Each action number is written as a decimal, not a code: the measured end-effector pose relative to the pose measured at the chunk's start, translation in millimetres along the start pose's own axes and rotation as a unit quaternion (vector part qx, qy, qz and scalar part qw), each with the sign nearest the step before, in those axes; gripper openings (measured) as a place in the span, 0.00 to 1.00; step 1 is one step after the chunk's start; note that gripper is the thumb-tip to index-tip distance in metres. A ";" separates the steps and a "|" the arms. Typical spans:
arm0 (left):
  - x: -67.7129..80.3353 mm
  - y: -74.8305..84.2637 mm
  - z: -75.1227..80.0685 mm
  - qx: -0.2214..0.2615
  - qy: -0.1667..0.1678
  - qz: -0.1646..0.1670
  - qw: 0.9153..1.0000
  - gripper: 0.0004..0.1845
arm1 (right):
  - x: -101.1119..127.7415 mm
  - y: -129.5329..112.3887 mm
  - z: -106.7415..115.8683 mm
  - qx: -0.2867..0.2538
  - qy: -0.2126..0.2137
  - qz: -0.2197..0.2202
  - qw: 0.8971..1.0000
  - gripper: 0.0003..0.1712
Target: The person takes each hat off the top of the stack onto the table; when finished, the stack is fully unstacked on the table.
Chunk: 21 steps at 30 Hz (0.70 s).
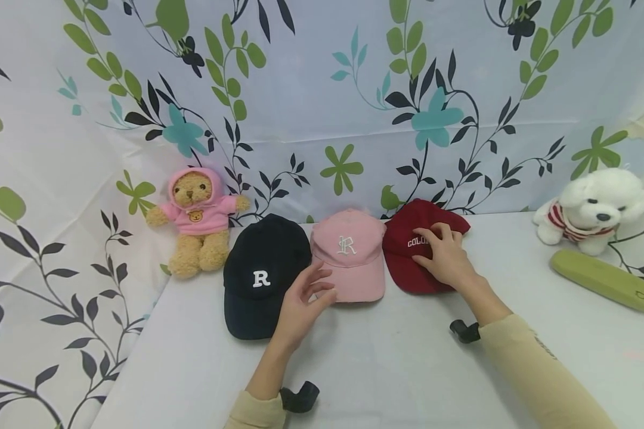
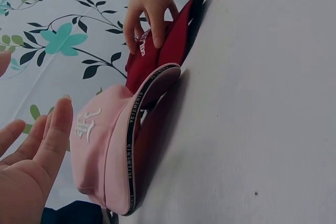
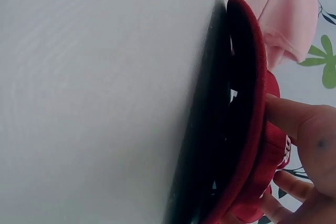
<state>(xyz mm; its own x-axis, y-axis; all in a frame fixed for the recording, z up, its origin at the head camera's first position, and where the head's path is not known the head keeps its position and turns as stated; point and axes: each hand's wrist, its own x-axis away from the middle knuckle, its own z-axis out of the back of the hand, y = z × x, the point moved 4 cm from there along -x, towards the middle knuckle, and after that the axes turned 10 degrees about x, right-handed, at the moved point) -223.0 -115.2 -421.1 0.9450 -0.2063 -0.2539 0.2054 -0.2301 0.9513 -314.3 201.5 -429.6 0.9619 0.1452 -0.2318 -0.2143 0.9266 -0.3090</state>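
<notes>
Three caps stand in a row on the white table: a black cap (image 1: 268, 262) with a white R, a pink cap (image 1: 349, 253) and a red cap (image 1: 421, 250) with white lettering. My right hand (image 1: 446, 253) is over the front of the red cap, its thumb and fingertips touching the fabric with the fingers spread. In the right wrist view the thumb lies where the red brim (image 3: 247, 129) meets the crown. My left hand (image 1: 307, 298) hovers between the black and pink caps, fingers loosely bent and holding nothing; the left wrist view has it beside the pink crown (image 2: 94, 145).
A teddy bear (image 1: 195, 220) in a pink hoodie sits at the far left. To the right are a white plush dog (image 1: 595, 208) and a green glasses case (image 1: 603, 280). A leaf-patterned cloth (image 1: 300, 119) hangs behind the caps. Each wrist wears a black mount (image 1: 300, 397).
</notes>
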 end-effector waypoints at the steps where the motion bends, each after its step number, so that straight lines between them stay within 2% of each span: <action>1: 0.1 0.0 0.7 0.001 0.001 -0.001 1.000 0.34 | -0.2 -0.1 0.1 0.000 -0.001 -0.001 1.000 0.36; 6: 0.3 0.3 4.1 0.000 0.007 -0.007 1.000 0.34 | 0.5 -2.2 5.7 -0.002 -0.010 -0.012 1.000 0.38; 11: 1.9 4.1 8.7 -0.013 0.025 -0.014 0.999 0.33 | -1.7 -11.2 18.1 -0.003 0.005 -0.010 1.000 0.38; 21: 2.3 8.0 21.6 -0.044 0.045 -0.041 0.997 0.33 | -14.0 -51.9 30.4 -0.053 0.030 0.017 0.998 0.37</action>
<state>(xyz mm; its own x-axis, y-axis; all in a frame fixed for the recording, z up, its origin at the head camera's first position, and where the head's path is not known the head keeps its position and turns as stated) -224.7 -138.1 -417.8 0.9424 -0.1022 -0.3183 0.3007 -0.1573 0.9407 -311.5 161.9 -382.3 0.9423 0.1517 -0.2983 -0.2667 0.8789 -0.3954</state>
